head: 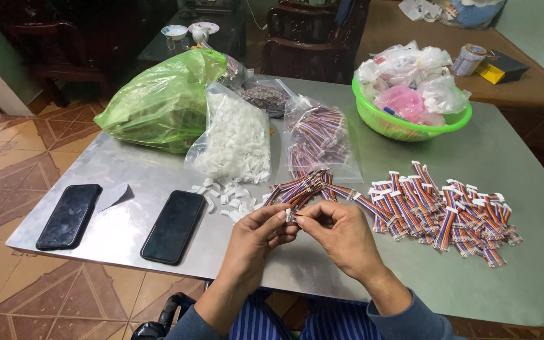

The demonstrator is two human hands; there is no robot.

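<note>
I count two black slab phones lying flat on the grey metal table point(511, 252): one at the left edge point(69, 216), one nearer the middle point(173, 225). There are four plastic bags at the back: one large green bag point(165, 101), one clear bag of small white plastic connectors point(234, 138), one clear bag of rainbow-striped ribbon wires point(318, 138), and a fourth clear bag point(264, 96) behind them whose contents I cannot make out. One green plastic basin point(410, 126) holds crumpled white and pink bags. Loose white connectors point(228, 198) are scattered by the second phone, too many and too small for me to count. A spread heap of finished ribbon wires with white ends point(442, 211) lies at right, and a bundle of bare-ended ones point(300, 187) just above my hands.

My left hand point(256, 236) and right hand point(341, 236) meet over the table's near edge, fingertips pinched on one tiny white connector piece point(289, 216); any wire attached to it is hidden.
</note>
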